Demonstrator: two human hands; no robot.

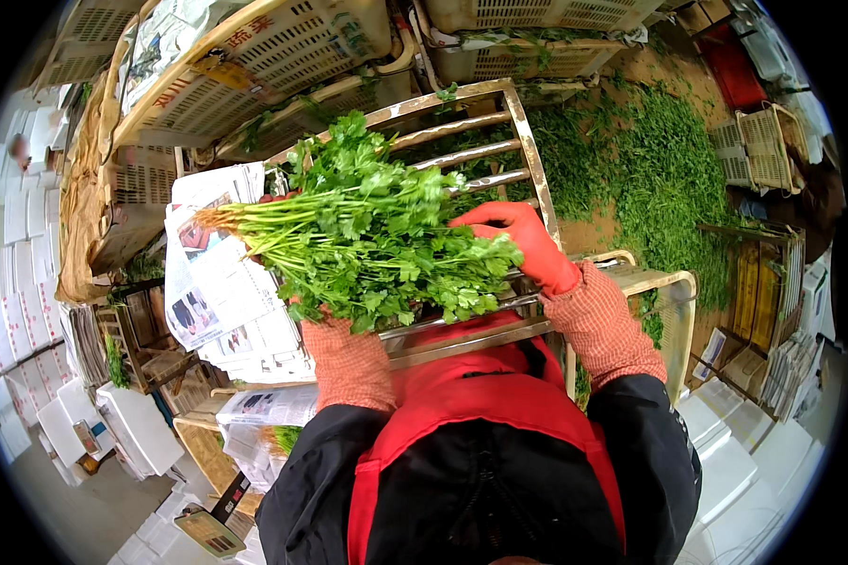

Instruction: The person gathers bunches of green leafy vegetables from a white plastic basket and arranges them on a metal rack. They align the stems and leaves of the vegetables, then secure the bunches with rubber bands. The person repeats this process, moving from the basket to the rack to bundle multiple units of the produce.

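A leafy bunch of green herbs point(367, 235), orange-brown roots pointing left, lies horizontally above a metal slatted rack point(528, 155) and a stack of printed newspaper sheets point(207, 297). My left hand point(275, 198) is mostly hidden under the bunch; a bit of red glove shows at its upper edge, apparently gripping it. Red-gloved, my right hand point(513, 235) has its fingers curled into the leaves at the bunch's right side. Checked cloth sleeves cover both forearms.
Perforated plastic crates point(254, 42) line the back. Loose greens point(664, 207) cover the floor at right, near another crate point(754, 141). White boxes point(141, 428) are stacked at left. More newspaper-wrapped greens point(264, 414) sit below the rack.
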